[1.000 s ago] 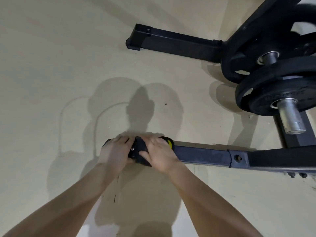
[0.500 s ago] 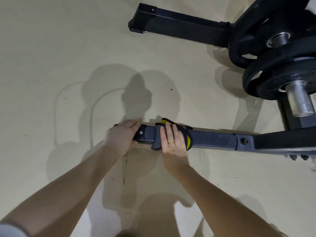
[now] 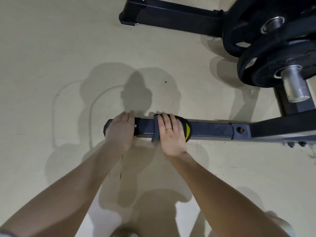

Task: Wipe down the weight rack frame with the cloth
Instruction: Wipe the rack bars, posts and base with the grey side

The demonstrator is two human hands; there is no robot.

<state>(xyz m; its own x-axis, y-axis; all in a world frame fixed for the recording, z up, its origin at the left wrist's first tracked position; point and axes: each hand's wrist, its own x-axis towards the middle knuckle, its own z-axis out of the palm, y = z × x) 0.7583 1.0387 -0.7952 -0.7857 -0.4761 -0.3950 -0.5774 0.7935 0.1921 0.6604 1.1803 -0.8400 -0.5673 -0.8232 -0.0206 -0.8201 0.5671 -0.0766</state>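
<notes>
My right hand (image 3: 171, 132) presses the dark cloth (image 3: 185, 130), fingers flat, on the rack's near base bar (image 3: 213, 131) at 6 o'clock, left hand (image 3: 120, 130) resting flat on its end cap, so I'd judge most of the frame, incl. far bar (image 3: 171, 14) at 12, left.

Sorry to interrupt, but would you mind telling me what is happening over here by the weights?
A person is wiping the weight rack frame. The right hand presses a dark cloth with a yellow patch onto the near floor bar, fingers laid flat over it. The left hand rests on the capped end of the same bar. Weight plates hang on pegs to the right; the far bar is untouched.
</notes>
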